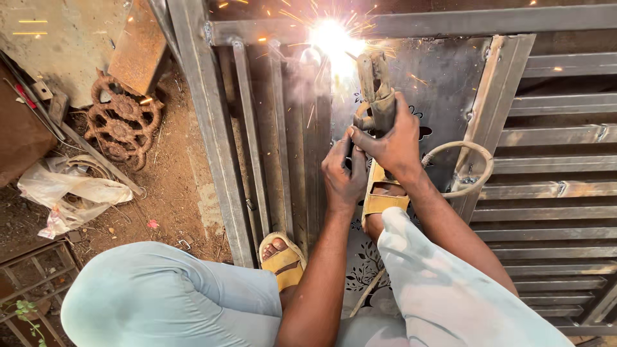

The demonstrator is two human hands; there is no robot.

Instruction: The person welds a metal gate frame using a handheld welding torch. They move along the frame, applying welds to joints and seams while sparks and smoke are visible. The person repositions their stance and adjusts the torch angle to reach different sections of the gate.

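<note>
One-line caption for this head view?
Both hands, right hand and left hand, steady a worn welding electrode holder sparking against a grey steel gate frame.

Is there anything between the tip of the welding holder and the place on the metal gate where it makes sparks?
Nothing visible. The right hand grips the rusty metal electrode holder, steadied by the left hand. Its tip reaches the bright arc on the grey steel gate frame; the glare hides the contact point.
</note>
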